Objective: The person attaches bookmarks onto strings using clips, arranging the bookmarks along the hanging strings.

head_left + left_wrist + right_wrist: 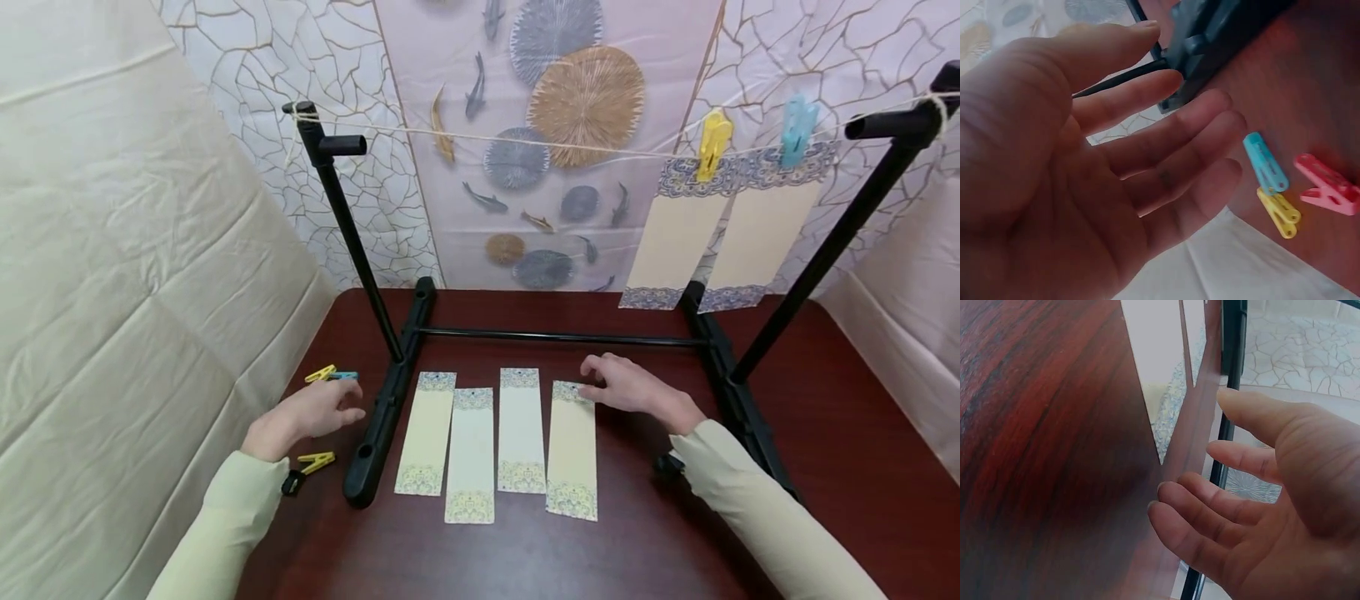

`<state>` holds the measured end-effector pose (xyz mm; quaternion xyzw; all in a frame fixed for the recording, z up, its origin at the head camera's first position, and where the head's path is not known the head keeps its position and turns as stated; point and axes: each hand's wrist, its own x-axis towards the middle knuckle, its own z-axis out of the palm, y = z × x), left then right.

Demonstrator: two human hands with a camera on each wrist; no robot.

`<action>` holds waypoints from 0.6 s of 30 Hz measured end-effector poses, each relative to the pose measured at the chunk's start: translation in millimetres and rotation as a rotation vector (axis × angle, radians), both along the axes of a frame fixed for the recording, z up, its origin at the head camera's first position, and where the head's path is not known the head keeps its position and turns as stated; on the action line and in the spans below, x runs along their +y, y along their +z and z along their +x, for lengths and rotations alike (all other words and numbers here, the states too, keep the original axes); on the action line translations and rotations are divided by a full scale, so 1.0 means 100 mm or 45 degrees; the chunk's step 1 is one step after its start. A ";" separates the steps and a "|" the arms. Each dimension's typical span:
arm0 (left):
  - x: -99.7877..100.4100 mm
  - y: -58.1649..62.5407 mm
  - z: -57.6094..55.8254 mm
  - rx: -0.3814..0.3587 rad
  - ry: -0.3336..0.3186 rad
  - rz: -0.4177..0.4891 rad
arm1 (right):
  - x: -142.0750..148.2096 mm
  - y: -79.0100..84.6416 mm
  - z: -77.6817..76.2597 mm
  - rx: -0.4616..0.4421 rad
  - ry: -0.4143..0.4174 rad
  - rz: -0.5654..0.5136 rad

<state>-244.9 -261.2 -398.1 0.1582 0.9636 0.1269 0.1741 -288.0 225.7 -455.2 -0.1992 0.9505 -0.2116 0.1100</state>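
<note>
My left hand [311,410], fingers relaxed and holding nothing, hovers left of the stand's foot near some clothespins. Beyond its fingertips in the left wrist view lie a blue clothespin [1265,161], a yellow clothespin [1279,214] and a red clothespin [1327,184]. Another yellow clothespin [316,462] sits by the left wrist. Several patterned-end paper strips lie side by side on the table. At the top of the rightmost cream strip [572,450] is my right hand [633,387]; its loosely bent fingers overlap the strip's upper edge in the head view, while the right wrist view shows nothing gripped.
A black stand [347,225] with two uprights carries a string [450,135]. Two strips hang at its right end, one from a yellow clothespin [714,146], the other from a light blue clothespin [798,129]. A low crossbar [555,337] runs behind the strips on the table.
</note>
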 end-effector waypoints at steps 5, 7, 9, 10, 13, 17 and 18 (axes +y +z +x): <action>-0.08 -0.07 0.05 -0.078 0.037 -0.073 | 0.00 -0.02 -0.02 -0.019 0.020 0.027; -0.13 -0.10 0.07 -0.127 0.069 -0.117 | -0.01 -0.03 -0.01 -0.044 0.014 0.042; -0.18 -0.15 0.09 -0.190 0.119 -0.160 | -0.02 -0.05 -0.02 -0.069 0.012 0.061; -0.20 -0.17 0.10 -0.221 0.143 -0.182 | -0.03 -0.05 -0.02 -0.084 0.012 0.072; -0.24 -0.23 0.14 -0.254 0.186 -0.249 | -0.04 -0.07 -0.04 -0.122 0.018 0.099; -0.27 -0.27 0.18 -0.205 0.207 -0.310 | -0.06 -0.09 -0.08 -0.142 0.028 0.123; -0.28 -0.28 0.20 -0.191 0.217 -0.322 | -0.06 -0.09 -0.09 -0.143 0.032 0.129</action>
